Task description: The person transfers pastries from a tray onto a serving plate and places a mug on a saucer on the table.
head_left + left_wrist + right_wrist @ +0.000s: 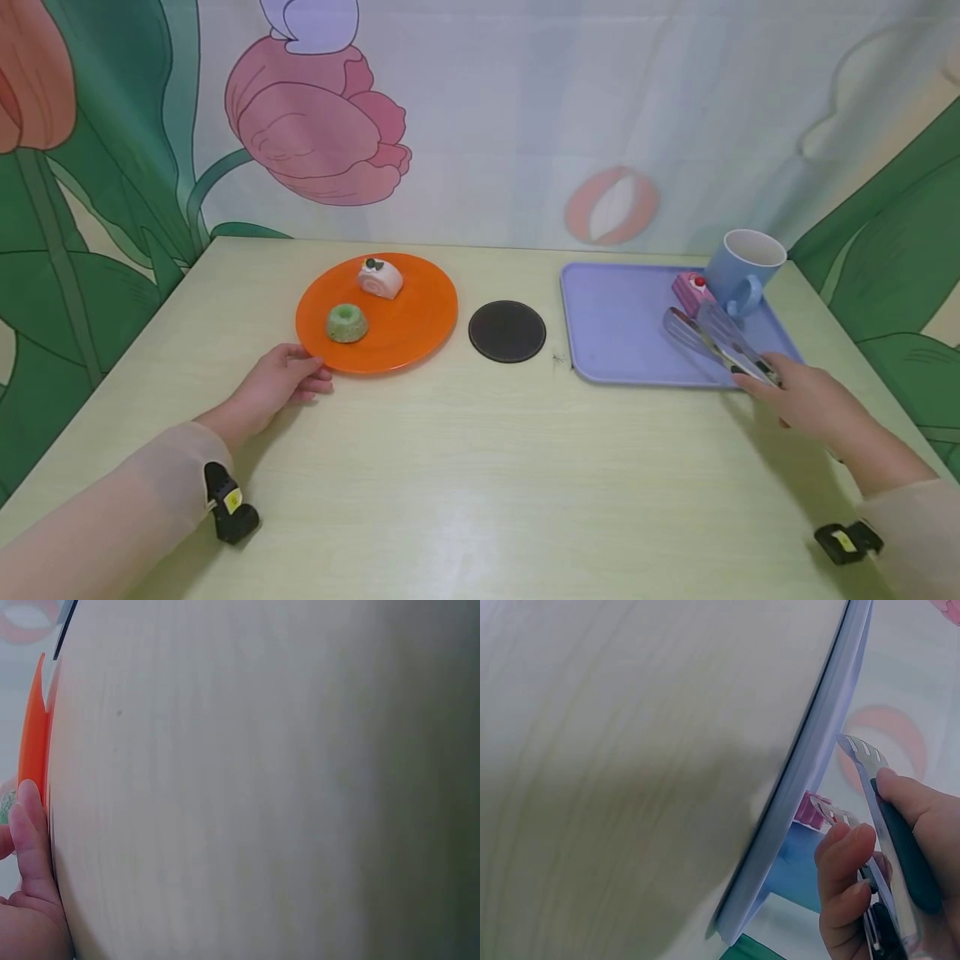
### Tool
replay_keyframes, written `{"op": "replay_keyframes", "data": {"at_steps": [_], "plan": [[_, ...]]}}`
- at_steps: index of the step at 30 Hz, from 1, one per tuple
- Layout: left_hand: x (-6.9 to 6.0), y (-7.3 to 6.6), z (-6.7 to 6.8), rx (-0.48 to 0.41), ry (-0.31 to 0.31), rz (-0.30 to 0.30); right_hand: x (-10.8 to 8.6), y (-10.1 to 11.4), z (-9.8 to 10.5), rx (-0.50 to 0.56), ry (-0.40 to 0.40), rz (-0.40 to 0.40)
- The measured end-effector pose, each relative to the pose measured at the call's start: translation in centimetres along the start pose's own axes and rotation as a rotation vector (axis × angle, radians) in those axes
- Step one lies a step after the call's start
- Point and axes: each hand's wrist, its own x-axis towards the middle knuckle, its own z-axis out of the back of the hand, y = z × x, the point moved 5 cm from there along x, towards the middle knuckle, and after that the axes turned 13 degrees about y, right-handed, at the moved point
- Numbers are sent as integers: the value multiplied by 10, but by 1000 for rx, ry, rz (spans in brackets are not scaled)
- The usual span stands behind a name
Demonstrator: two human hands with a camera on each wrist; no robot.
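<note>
"Finding what on the near-left rim of the orange plate [420,325], left of the black coaster [507,332]?"

"The left hand [273,387], holding that rim between thumb and fingers."

"And already set out there?"

"Two cakes, both on the plate: a green ring cake [347,323] and a white roll cake [380,278]. Probably partway along."

"Left over?"

"Look right of the coaster for a pink cake [690,289], lying on the lavender tray [615,325]. Not lifted yet, judging by its position."

"Working with hands together?"

"No, well apart, one to each side of the coaster. In the right hand [813,400], metal tongs with green grips [909,859]."

"Clamping the pink cake?"

"Apparently not. Tips spread near the cake; impossible to tell about contact."

"Anything in the way?"

"Yes, a blue mug [738,271], just beside the pink cake, farther from the coaster. Likely to leave little room there. Also a flower-printed curtain [480,125] beyond the coaster and a pale tabletop [487,467] beneath."
</note>
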Motion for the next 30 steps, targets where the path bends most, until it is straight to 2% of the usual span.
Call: {"op": "replay_keyframes", "data": {"at_steps": [30], "plan": [[-1, -1, -1, -3, -6, 5, -5, -14, -1, 31, -16, -20]]}}
